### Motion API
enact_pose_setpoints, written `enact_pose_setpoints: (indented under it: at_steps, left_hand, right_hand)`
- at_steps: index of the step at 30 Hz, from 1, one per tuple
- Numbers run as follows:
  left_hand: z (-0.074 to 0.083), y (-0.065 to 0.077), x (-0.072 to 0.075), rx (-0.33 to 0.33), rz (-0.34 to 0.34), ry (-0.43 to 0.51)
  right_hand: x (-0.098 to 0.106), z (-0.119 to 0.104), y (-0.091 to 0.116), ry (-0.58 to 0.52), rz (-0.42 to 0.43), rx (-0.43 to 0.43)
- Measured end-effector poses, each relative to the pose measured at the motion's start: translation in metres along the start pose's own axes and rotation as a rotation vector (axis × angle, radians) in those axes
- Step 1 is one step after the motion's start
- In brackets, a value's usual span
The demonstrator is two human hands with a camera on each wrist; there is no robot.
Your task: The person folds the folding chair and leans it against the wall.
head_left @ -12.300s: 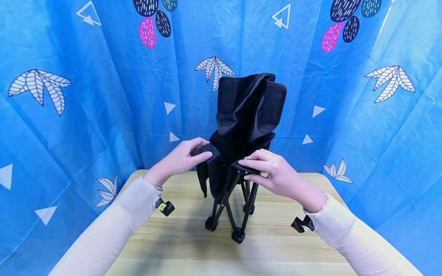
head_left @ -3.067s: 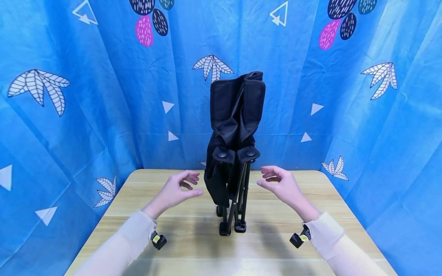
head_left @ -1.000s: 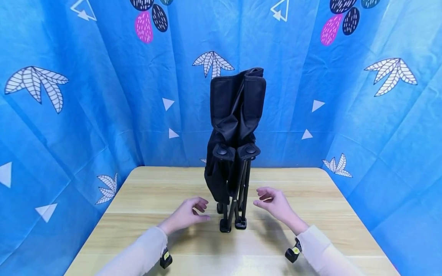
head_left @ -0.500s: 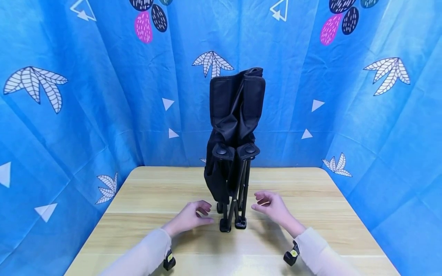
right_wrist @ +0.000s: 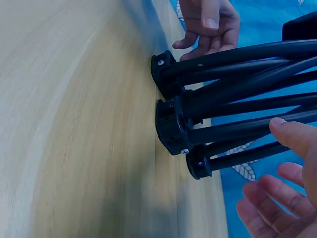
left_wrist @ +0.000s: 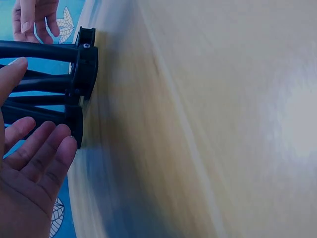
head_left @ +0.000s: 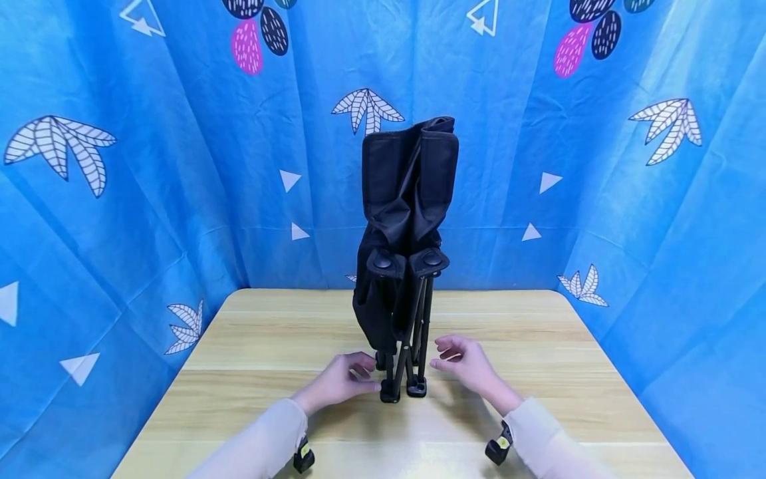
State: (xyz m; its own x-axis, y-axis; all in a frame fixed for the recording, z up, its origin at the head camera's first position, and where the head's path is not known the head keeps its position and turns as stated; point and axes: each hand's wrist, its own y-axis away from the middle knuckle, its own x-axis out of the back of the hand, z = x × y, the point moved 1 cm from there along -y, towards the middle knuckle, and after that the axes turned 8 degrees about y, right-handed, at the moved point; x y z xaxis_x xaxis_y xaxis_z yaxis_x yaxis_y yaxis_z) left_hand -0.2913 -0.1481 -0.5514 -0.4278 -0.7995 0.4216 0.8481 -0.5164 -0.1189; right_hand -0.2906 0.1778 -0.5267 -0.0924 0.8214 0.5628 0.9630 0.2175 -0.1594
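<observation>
A black folding chair stands upright and folded narrow in the middle of the head view. Its two armrest ends sit side by side at the front, and the fabric back rises behind them. Low on the left is my left hand, fingers loosely bent, its thumb tip close to a front foot; contact is unclear. On the other side, my right hand hovers a little apart from the legs, fingers relaxed. Both wrist views show the bunched legs between the hands, neither gripping them.
The chair stands on a light wooden table with rounded far corners. A blue patterned curtain hangs behind it and along both sides. Each sleeve cuff carries a small black wrist camera.
Earlier both hands held the armrest ends of the partly spread chair; it now stands folded narrower. Since then the hands have let go, dropped to leg height and moved inward toward the feet.
</observation>
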Motion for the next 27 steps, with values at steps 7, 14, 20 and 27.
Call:
enact_pose_setpoints:
  at_steps: [7,14,20,27]
  left_hand:
    - [0.001,0.0,-0.01,-0.021,0.004,0.034]
    - [0.003,-0.003,-0.019,-0.025,0.013,0.044]
    - [0.004,-0.003,-0.025,-0.034,0.016,0.035]
    - [0.001,-0.005,-0.029,-0.035,0.019,0.048]
  right_hand:
    - [-0.008,-0.001,0.001,-0.025,-0.008,0.032]
    - [-0.017,0.0,-0.001,-0.056,-0.011,0.03]
    - [-0.024,-0.003,-0.002,-0.089,-0.014,0.056]
    - [-0.031,-0.006,-0.003,-0.118,-0.008,0.062]
